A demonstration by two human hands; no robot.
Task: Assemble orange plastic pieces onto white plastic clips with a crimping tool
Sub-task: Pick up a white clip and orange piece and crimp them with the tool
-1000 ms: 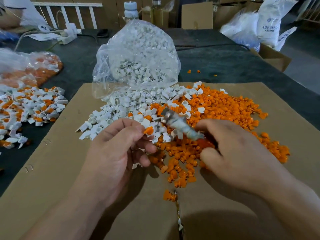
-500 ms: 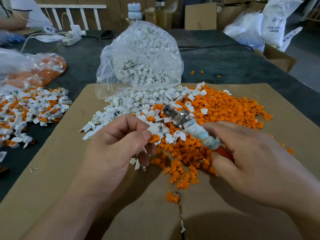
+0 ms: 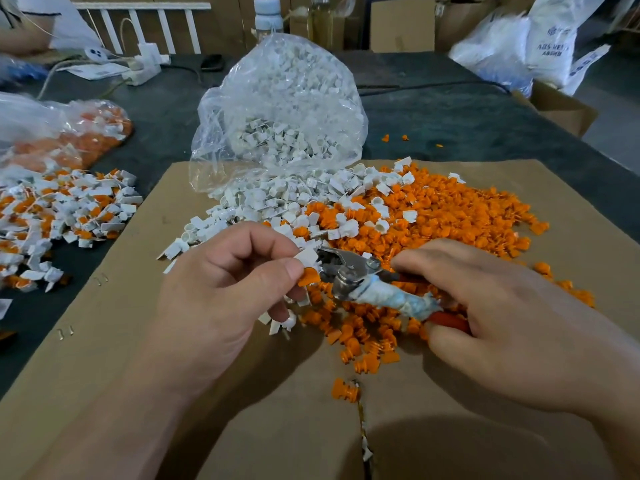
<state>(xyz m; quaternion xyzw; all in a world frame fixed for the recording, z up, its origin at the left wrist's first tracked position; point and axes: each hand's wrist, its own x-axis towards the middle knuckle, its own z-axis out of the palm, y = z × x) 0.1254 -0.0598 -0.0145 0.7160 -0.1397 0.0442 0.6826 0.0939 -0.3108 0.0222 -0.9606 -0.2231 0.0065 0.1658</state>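
Observation:
My left hand (image 3: 221, 292) pinches a white clip (image 3: 306, 258) with an orange piece (image 3: 309, 276) under it, between thumb and forefinger. My right hand (image 3: 512, 317) grips the crimping tool (image 3: 360, 275) by its tape-wrapped and red handles. The tool's metal jaws point left and touch the clip and orange piece. A heap of loose white clips (image 3: 277, 206) and a wider heap of orange pieces (image 3: 450, 220) lie on the brown cardboard sheet (image 3: 104, 358) just beyond my hands.
A clear bag of white clips (image 3: 280, 109) stands behind the heaps. A pile of assembled white-and-orange parts (image 3: 62, 216) lies at the left, with another bag (image 3: 69, 133) behind it. One orange piece (image 3: 341, 389) lies near the cardboard seam. Boxes and sacks stand at the far right.
The crimping tool has swung down and left, so its jaws now meet the clip and orange piece in my left hand. A white clip now shows above the orange piece.

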